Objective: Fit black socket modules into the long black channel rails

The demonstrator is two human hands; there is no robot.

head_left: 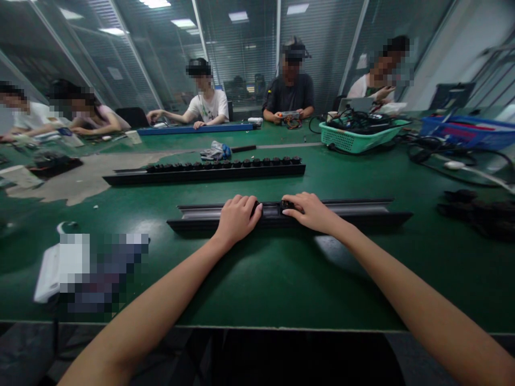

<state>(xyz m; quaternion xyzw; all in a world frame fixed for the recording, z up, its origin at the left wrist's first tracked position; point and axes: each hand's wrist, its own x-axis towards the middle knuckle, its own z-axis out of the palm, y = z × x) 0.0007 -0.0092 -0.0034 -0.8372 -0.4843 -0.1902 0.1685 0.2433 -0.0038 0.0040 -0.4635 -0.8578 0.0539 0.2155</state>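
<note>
Green counter (257, 300), seen from the head. We have both arms stretched forward to a long black rail (273, 222) lying crosswise before us, its trough facing up. Our left hand (238, 215) sits over the rail left of its middle, fingers curled; its grip appears closed on a dark piece (255, 208), mostly hidden by the fingers. Our right hand (309, 211) is just to the right, its grip pinching a small black part (286, 205) between thumb and fingers, set within the trough. A short bare stretch of trough lies between the hands.

Beyond, roughly parallel, we note a second black rail (209, 175) bearing a row of dark knobby pieces (227, 164). Behind it: a crumpled grey-and-blue glove (217, 151). Far right, a teal basket (350, 142) heaped with black cables (368, 123); nearer, a dark cluster (478, 212), too blurred to make out. Across the counter sit several co-workers, one in a dark shirt (298, 94) holding a small device (290, 114).
</note>
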